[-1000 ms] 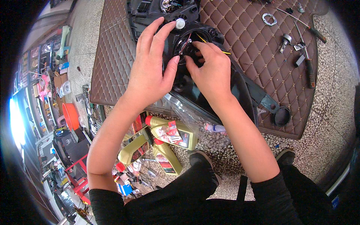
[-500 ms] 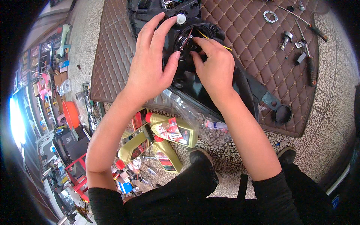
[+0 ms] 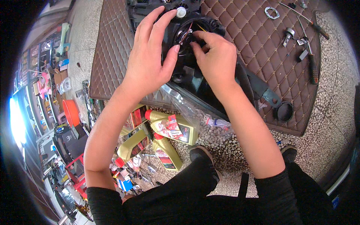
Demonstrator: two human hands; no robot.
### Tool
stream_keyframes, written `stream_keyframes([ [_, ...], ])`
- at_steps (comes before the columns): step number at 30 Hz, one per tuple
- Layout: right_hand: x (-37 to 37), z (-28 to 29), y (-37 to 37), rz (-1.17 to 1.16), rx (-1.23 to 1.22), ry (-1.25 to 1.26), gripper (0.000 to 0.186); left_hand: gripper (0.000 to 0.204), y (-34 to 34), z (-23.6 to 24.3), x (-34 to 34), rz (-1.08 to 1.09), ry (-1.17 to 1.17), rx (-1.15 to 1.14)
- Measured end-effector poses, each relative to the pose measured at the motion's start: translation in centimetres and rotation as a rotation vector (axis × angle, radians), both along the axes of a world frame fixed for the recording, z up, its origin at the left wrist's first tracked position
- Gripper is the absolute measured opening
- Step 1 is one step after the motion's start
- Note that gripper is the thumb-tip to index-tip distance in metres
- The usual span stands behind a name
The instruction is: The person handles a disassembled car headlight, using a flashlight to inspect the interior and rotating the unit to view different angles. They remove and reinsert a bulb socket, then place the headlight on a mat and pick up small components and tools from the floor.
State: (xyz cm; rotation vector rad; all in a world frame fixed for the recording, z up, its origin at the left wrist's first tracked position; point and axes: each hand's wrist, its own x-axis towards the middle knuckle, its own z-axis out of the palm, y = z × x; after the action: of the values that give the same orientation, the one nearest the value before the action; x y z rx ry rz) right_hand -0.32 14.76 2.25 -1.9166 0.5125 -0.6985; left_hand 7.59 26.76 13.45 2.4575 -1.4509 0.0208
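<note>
A black headlight housing lies on a brown quilted mat, its back facing up. My left hand rests over its left part, fingers apart, the thumb near the rim of a round opening and the fingertips beside a white round knob. At the opening's right side my right hand has thumb and index finger bent together inside the rim; what they pinch is hidden. A thin reddish wire and a yellow wire show in the opening.
On the mat's right lie a metal ring, a bulb, a small grey block and two screwdrivers. A black round cap sits near the mat's corner. Below are yellow-green bottles, a clear plastic bag and my feet.
My right hand has turned slightly, and the yellow wire end that stuck out on its right is now hidden. My left hand keeps its place on the housing. The view has shifted a little.
</note>
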Motion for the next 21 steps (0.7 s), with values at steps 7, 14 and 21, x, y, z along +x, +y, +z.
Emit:
stream_keyframes([
  [7,-0.1,0.6,0.0,0.108,-0.082,0.061,0.039,0.062,-0.6,0.1,-0.3,-0.086,-0.067,-0.031],
  [14,-1.0,0.7,-0.9,0.131,0.013,0.012,0.038,0.056,-0.5,0.4,-0.1,-0.092,-0.078,-0.045],
  [21,-2.1,0.0,-1.9,0.138,0.058,-0.068,0.039,0.064,-0.1,0.8,0.2,-0.079,-0.011,0.038],
])
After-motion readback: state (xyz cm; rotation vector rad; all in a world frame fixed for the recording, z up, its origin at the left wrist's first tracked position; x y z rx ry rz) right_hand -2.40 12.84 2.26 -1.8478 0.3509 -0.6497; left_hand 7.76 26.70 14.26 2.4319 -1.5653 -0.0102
